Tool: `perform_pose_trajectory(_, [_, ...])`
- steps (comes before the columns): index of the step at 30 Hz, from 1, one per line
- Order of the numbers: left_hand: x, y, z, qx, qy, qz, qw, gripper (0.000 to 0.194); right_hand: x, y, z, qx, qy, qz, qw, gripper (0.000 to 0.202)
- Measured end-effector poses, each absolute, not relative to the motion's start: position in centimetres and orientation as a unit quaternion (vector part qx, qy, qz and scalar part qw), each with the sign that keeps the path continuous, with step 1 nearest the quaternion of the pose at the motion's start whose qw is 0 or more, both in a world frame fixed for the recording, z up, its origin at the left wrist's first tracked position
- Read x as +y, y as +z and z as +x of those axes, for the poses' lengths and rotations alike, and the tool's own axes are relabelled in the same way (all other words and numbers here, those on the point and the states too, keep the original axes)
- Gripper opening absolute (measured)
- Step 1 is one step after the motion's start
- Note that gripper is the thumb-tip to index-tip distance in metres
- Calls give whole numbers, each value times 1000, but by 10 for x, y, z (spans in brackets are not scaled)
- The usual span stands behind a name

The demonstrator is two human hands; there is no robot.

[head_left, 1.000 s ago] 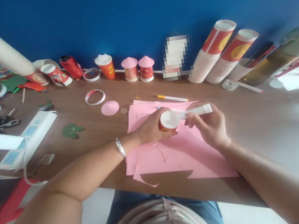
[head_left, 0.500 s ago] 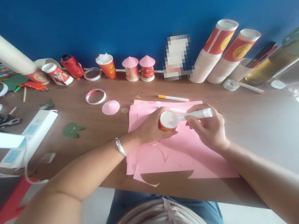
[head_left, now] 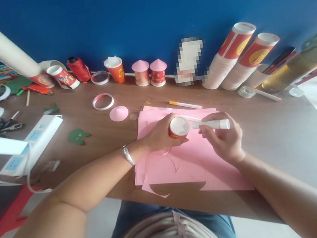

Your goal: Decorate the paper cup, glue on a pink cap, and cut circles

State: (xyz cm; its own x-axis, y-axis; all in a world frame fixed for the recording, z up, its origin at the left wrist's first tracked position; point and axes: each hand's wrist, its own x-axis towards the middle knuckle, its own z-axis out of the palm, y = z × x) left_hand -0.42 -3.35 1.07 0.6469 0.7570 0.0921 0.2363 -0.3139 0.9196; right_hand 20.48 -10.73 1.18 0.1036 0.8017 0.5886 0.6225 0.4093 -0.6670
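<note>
My left hand is wrapped round a small red paper cup with its pale round end facing up, above the pink paper sheets. In my right hand is a white tube-like pen, its tip pointing left toward the cup with a small gap between them. A pink paper cone lies on the table to the left of the sheets. Behind it, two small red cups stand with pink cone tops.
Tall cup stacks and a tape roll are at the back right. A yellow-and-white marker lies behind the sheets. On the left are a power strip, green paper and cut cup rings.
The pen in my right hand has moved slightly right, away from the cup's rim. My left hand still holds the cup. The view has shifted a little.
</note>
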Motion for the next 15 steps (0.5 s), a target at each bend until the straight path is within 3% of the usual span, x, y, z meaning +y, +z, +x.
perform_pose_trajectory(15, [-33, 10, -3, 331, 271, 765, 481, 46, -106, 17, 202, -729, -14, -478, 489, 11])
